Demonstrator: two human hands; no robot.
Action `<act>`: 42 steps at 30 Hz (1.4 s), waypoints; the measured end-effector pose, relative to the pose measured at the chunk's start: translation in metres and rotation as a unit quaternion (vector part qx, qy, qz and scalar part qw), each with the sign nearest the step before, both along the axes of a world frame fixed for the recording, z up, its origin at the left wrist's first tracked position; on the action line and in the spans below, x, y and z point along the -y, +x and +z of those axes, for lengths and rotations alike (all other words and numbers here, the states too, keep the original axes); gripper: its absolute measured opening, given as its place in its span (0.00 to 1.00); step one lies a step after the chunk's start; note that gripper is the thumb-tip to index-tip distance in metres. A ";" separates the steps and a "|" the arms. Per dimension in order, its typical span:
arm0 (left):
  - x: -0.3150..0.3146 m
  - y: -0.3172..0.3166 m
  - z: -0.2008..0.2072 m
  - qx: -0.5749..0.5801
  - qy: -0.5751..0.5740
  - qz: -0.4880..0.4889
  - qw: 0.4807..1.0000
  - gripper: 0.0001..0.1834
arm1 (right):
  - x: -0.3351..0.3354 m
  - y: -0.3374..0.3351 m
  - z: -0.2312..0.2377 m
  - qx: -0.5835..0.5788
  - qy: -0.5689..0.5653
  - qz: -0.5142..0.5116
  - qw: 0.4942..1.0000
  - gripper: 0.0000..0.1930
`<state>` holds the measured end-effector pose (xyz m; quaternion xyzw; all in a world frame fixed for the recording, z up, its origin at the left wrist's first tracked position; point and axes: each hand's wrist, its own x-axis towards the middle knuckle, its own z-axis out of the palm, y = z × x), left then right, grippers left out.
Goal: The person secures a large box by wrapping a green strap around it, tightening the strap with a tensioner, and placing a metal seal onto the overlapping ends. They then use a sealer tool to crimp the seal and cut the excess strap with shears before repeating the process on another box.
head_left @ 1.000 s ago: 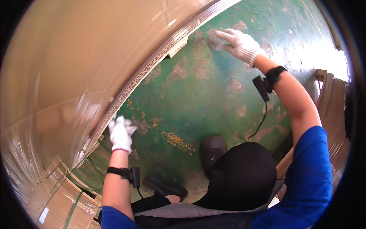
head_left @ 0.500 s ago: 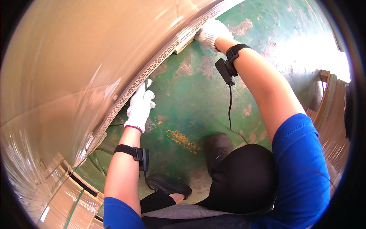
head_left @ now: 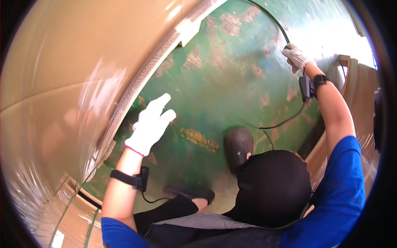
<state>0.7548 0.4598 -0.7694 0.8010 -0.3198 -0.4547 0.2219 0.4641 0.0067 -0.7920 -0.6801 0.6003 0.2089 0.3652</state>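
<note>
Over open floor (head_left: pixel 198 103), right grip (head_left: pixel 295 56) holding apparent strap (head_left: pixel 273 19), carton edge (head_left: pixel 141 82) apart

The person over there wears short blue sleeves (head_left: pixel 343 169), black trousers (head_left: pixel 273 190) and a grey strip of cloth (head_left: pixel 202 221) across the waist. White knitted gloves (head_left: pixel 144 134) cover the left hand (head_left: pixel 150 124) and right hand (head_left: pixel 296 57), the left cuff (head_left: pixel 134 150) edged in dark red. Each forearm carries a black strap (head_left: pixel 122 177) with a small black box (head_left: pixel 305 89) and thin black cable (head_left: pixel 285 122). The right shoe (head_left: pixel 238 144) is dark and round-toed, with a small pale mark.
</note>
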 end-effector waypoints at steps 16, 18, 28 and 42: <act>-0.076 0.019 0.264 0.040 0.157 -0.101 0.982 0.25 | -0.201 -0.172 0.304 0.155 0.001 0.352 0.923 0.23; 0.000 -0.049 0.332 0.038 0.143 -0.127 0.981 0.29 | -0.232 -0.176 0.368 0.363 0.165 0.132 0.908 0.16; 0.228 -0.214 0.510 -0.065 -0.116 -0.375 0.917 0.10 | -0.072 -0.143 0.630 0.226 -0.071 0.399 0.886 0.07; 0.504 -0.143 0.473 -0.253 0.110 0.036 0.961 0.15 | 0.302 -0.095 0.543 0.170 -0.389 0.333 0.842 0.06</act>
